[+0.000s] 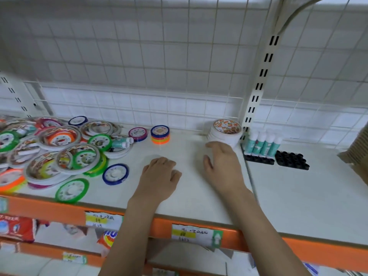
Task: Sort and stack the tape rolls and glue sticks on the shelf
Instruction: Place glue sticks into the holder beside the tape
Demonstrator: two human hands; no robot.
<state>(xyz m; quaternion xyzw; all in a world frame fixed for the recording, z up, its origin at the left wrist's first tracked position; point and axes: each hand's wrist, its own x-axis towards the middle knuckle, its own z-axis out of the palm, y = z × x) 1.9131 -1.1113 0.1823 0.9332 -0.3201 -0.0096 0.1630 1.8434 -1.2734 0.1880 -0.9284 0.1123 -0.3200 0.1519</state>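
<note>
Steadying the white tape stack (224, 134) with relaxed right hand (223, 166) fingertips just before it, left hand (159, 176) loosely curled, holding nothing, further left of that stack.

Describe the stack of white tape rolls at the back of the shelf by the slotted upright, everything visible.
The stack of wide white tape rolls stands upright on the white shelf, at the back beside the slotted metal upright. Several rolls lie flat on one another, edges roughly aligned; the top face shows an orange-and-brown printed paper label around a pale core. The right hand reaches toward its front, fingertips at or just short of the lowest rolls; contact is unclear.
</note>
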